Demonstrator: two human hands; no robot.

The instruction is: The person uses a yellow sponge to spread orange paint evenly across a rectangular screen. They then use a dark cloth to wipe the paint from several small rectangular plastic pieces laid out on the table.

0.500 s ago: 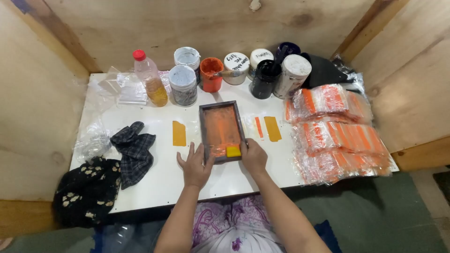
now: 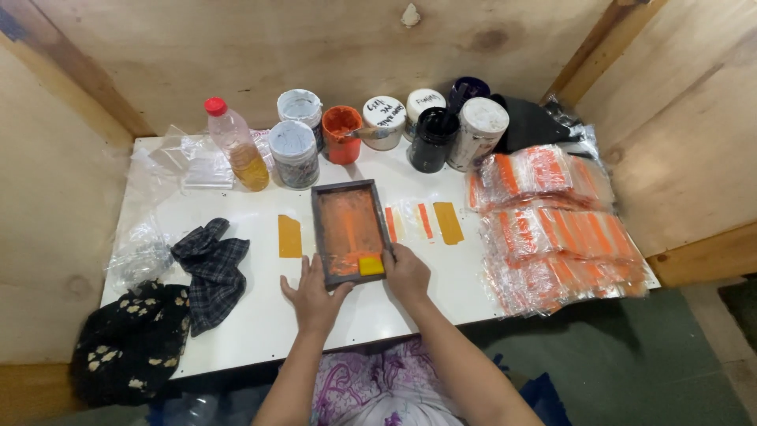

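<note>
A small dark-framed printing screen (image 2: 318, 225), smeared with orange ink, lies flat on the white table (image 2: 260, 315). My left hand (image 2: 311, 300) rests on the table with fingers spread, touching the frame's near left corner. My right hand (image 2: 406, 274) grips a yellow squeegee (image 2: 371, 265) at the near end of the screen. A thin orange printed strip (image 2: 389, 224) shows just right of the frame.
Several ink jars (image 2: 293, 153), an open orange ink pot (image 2: 341, 134) and a bottle of amber liquid (image 2: 235, 145) line the back edge. Stacked clear bags with orange print (image 2: 552, 229) fill the right side. A checked rag (image 2: 206, 268), dark flowered cloth (image 2: 130, 341) and yellow tape patches (image 2: 289, 236) lie left.
The frame has shifted left across the table with both hands still on it, uncovering a fresh orange strip on its right. The camera view has moved slightly.
</note>
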